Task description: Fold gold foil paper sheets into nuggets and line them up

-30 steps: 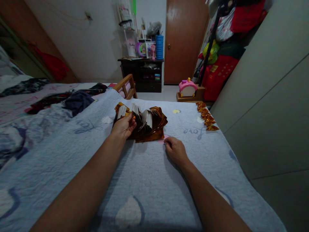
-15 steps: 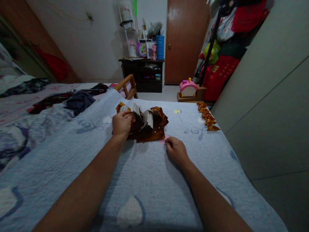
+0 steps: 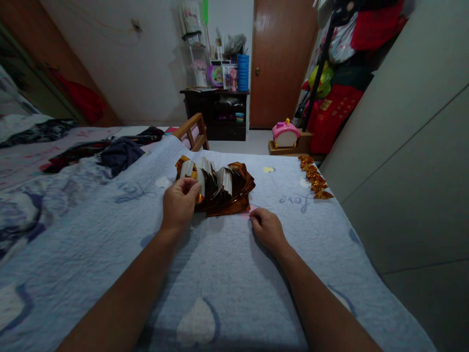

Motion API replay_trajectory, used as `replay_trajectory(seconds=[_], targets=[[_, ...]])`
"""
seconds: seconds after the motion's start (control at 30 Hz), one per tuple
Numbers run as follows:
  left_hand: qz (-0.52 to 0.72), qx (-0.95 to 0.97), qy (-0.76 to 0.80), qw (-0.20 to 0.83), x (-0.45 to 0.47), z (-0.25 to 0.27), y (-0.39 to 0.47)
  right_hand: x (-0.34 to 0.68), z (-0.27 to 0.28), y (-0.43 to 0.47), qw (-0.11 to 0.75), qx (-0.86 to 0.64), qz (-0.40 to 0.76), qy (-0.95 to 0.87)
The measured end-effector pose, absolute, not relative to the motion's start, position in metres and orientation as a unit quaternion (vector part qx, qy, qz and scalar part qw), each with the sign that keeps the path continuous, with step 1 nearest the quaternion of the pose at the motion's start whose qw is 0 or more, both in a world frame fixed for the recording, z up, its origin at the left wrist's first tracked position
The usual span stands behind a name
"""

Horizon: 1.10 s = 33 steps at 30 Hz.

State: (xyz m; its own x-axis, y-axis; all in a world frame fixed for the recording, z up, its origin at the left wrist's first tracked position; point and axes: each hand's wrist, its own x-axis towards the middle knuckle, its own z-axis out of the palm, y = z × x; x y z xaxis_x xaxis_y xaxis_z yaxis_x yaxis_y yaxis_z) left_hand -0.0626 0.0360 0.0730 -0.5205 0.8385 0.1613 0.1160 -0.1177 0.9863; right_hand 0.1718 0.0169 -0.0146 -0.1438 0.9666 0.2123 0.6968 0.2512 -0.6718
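Note:
A stack of gold foil paper sheets (image 3: 238, 183) lies fanned out on the bed, with their white sides showing in places. At the stack's left end, my left hand (image 3: 179, 203) is closed with thumb and fingers pinched on a gold foil sheet (image 3: 199, 197). Most of that sheet is hidden by the fingers or blends into the stack. My right hand (image 3: 268, 227) rests on the blanket just right of the stack's near corner, its fingers curled together. Whether anything is between those fingertips cannot be made out.
Several twisted gold foil pieces (image 3: 314, 177) lie in a row along the right edge of the light blue blanket (image 3: 220, 274). Dark clothes (image 3: 122, 155) are heaped on the left. Beyond the bed stand a wooden chair (image 3: 194, 132) and a pink toy case (image 3: 286, 133).
My left hand has drawn back slightly left and toward me from the stack, and a bit of gold foil now shows at its fingertips. My right hand has stayed still.

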Motion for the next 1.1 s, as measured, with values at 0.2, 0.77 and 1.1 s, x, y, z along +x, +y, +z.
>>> replay_trajectory(seconds=[0.2, 0.77, 1.1], targets=[[0.536, 0.580, 0.568, 0.232, -0.047, 0.057, -0.001, 0.172, -0.015, 0.017, 0.325, -0.566, 0.220, -0.725], [0.355, 0.829, 0.424, 0.081, -0.016, 0.010, -0.017, 0.163, 0.005, 0.007, 0.402, -0.395, 0.577, -0.591], [0.388, 0.809, 0.430, -0.095, -0.018, 0.013, -0.020, 0.162, -0.002, 0.010, 0.427, -0.393, 0.616, -0.532]])
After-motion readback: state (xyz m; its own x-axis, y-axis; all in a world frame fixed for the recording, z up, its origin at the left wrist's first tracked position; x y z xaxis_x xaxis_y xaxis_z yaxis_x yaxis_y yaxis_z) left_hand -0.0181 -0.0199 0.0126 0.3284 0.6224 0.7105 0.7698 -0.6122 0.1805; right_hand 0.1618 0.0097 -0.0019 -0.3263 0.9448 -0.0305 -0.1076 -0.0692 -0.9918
